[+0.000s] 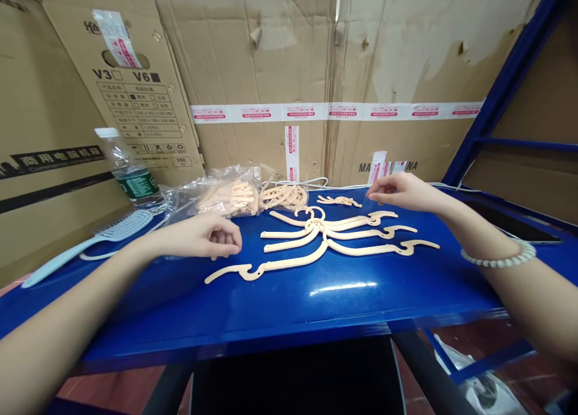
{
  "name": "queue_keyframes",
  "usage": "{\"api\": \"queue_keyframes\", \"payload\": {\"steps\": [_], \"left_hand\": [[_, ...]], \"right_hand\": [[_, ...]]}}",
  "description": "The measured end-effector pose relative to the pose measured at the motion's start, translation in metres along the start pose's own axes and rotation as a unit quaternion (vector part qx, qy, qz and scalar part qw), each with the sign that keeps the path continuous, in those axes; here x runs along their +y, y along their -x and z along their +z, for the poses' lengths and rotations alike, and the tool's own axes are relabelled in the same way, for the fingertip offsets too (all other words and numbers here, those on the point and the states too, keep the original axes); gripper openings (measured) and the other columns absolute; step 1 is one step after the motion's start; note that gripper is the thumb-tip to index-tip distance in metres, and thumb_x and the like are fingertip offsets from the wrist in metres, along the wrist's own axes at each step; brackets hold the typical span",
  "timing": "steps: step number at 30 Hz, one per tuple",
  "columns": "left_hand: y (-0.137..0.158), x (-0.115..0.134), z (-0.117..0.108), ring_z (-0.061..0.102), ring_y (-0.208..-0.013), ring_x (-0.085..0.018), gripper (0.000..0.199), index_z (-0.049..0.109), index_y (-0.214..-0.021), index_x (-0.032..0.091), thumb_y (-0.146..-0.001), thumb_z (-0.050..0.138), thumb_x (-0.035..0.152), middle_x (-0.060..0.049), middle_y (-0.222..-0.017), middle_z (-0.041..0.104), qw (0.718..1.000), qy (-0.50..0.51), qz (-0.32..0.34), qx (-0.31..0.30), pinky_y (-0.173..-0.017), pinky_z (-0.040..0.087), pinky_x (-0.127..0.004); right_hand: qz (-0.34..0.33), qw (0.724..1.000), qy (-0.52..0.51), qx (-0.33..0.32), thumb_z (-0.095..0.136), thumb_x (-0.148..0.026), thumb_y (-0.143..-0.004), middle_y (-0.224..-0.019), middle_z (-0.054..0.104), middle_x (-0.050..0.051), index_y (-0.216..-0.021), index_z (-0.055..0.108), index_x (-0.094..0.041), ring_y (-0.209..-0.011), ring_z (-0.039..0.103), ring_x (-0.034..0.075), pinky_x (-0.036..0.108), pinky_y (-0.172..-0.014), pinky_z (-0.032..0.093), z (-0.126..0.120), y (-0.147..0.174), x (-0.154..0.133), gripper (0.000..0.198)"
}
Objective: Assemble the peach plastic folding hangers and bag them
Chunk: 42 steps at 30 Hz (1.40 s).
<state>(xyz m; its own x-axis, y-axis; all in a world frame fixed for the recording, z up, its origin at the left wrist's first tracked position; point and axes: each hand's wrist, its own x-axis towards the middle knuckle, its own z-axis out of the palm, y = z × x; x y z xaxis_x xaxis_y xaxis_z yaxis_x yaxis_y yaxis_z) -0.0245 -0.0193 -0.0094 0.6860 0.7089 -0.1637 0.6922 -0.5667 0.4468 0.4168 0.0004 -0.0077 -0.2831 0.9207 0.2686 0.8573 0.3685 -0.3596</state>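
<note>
Pale peach plastic folding hangers (295, 260) lie partly assembled on the blue table, arms spread to both sides. Their hooks overlap near the middle. My left hand (212, 235) hovers left of them, fingers curled in and nothing showing in it. Close below it is a curved end piece (228, 272), joined to the front hanger's left arm. Two other left arms end bare. On the right side, end pieces (419, 244) sit on the arms. My right hand (397, 192) is raised behind these, fingers loosely bent and apart, beside a small pile of end pieces (338, 201).
Clear plastic bags (230, 192) of hanger parts and a heap of hooks (284, 196) lie at the back. A hairbrush (112, 228) and a water bottle (135, 177) are on the left. A dark tablet-like slab (510, 222) lies right. Cardboard (271, 53) walls the back.
</note>
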Motion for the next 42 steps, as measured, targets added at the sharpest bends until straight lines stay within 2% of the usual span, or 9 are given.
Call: {"api": "queue_keyframes", "payload": {"steps": [2, 6, 13, 18, 22, 27, 32, 42], "left_hand": [[0.001, -0.002, 0.001, 0.062, -0.057, -0.013, 0.023, 0.070, -0.087, 0.018, -0.085, 0.061, 0.039, -0.001, -0.065, 0.068, 1.000, 0.014, -0.008, -0.026, -0.055, 0.047, -0.020], [0.003, 0.001, 0.003, 0.061, -0.057, -0.012, 0.020, 0.071, -0.082, 0.019, -0.082, 0.063, 0.037, -0.001, -0.064, 0.067, 0.999, 0.004, -0.002, -0.043, -0.053, 0.046, -0.018], [0.009, 0.004, -0.001, 0.061, -0.056, -0.013, 0.021, 0.070, -0.077, 0.019, -0.081, 0.065, 0.040, -0.001, -0.063, 0.068, 0.998, -0.013, -0.009, -0.066, -0.053, 0.045, -0.018], [0.012, 0.004, 0.000, 0.065, -0.059, -0.014, 0.018, 0.067, -0.074, 0.019, -0.077, 0.070, 0.037, -0.002, -0.068, 0.073, 0.992, 0.009, -0.030, -0.120, -0.055, 0.048, -0.019], [0.012, 0.001, 0.002, 0.063, -0.058, -0.014, 0.020, 0.066, -0.071, 0.019, -0.077, 0.069, 0.038, -0.002, -0.066, 0.072, 0.993, 0.014, -0.028, -0.117, -0.052, 0.045, -0.019], [0.012, -0.001, 0.001, 0.063, -0.057, -0.014, 0.021, 0.066, -0.071, 0.020, -0.079, 0.067, 0.039, -0.001, -0.066, 0.072, 0.993, -0.004, -0.029, -0.116, -0.053, 0.045, -0.019], [0.012, 0.000, -0.001, 0.063, -0.059, -0.014, 0.020, 0.066, -0.071, 0.020, -0.080, 0.065, 0.038, 0.000, -0.067, 0.072, 0.993, -0.021, -0.037, -0.113, -0.053, 0.044, -0.019], [0.010, 0.000, -0.003, 0.061, -0.059, -0.014, 0.020, 0.065, -0.071, 0.020, -0.081, 0.065, 0.037, 0.000, -0.066, 0.070, 0.992, -0.045, -0.054, -0.106, -0.053, 0.042, -0.019]], "right_hand": [[0.005, 1.000, 0.017, -0.022, 0.059, -0.046, -0.081, -0.069, 0.067, 0.005, -0.088, 0.070, -0.017, -0.063, 0.059, 0.018, 0.031, -0.060, 0.042, 0.000, 0.000, 0.003, 0.031], [0.015, 0.993, 0.034, -0.113, 0.065, -0.046, -0.076, -0.069, 0.068, 0.005, -0.086, 0.071, -0.019, -0.064, 0.061, 0.020, 0.032, -0.060, 0.043, -0.006, 0.002, 0.004, 0.030], [0.023, 0.965, 0.029, -0.261, 0.076, -0.036, -0.063, -0.067, 0.063, 0.002, -0.076, 0.070, -0.021, -0.061, 0.056, 0.017, 0.029, -0.056, 0.042, -0.027, 0.017, 0.004, 0.020], [0.030, 0.949, 0.035, -0.311, 0.076, -0.033, -0.061, -0.068, 0.062, 0.000, -0.080, 0.071, -0.019, -0.059, 0.054, 0.013, 0.025, -0.054, 0.040, -0.022, 0.026, 0.001, 0.024], [0.063, 0.927, 0.049, -0.367, 0.076, -0.028, -0.058, -0.066, 0.063, 0.000, -0.074, 0.069, -0.019, -0.058, 0.055, 0.014, 0.025, -0.050, 0.039, -0.013, 0.026, -0.001, 0.019], [0.099, 0.920, 0.043, -0.377, 0.076, -0.032, -0.057, -0.064, 0.063, 0.000, -0.069, 0.068, -0.019, -0.055, 0.053, 0.014, 0.023, -0.043, 0.036, -0.010, 0.024, -0.003, 0.020], [0.124, 0.926, 0.026, -0.355, 0.079, -0.034, -0.054, -0.061, 0.061, 0.000, -0.066, 0.067, -0.019, -0.053, 0.051, 0.015, 0.025, -0.042, 0.038, -0.011, 0.024, -0.004, 0.022], [0.127, 0.925, 0.037, -0.355, 0.079, -0.035, -0.055, -0.063, 0.062, 0.001, -0.068, 0.068, -0.018, -0.053, 0.053, 0.015, 0.025, -0.042, 0.039, -0.010, 0.023, -0.001, 0.024]]}}
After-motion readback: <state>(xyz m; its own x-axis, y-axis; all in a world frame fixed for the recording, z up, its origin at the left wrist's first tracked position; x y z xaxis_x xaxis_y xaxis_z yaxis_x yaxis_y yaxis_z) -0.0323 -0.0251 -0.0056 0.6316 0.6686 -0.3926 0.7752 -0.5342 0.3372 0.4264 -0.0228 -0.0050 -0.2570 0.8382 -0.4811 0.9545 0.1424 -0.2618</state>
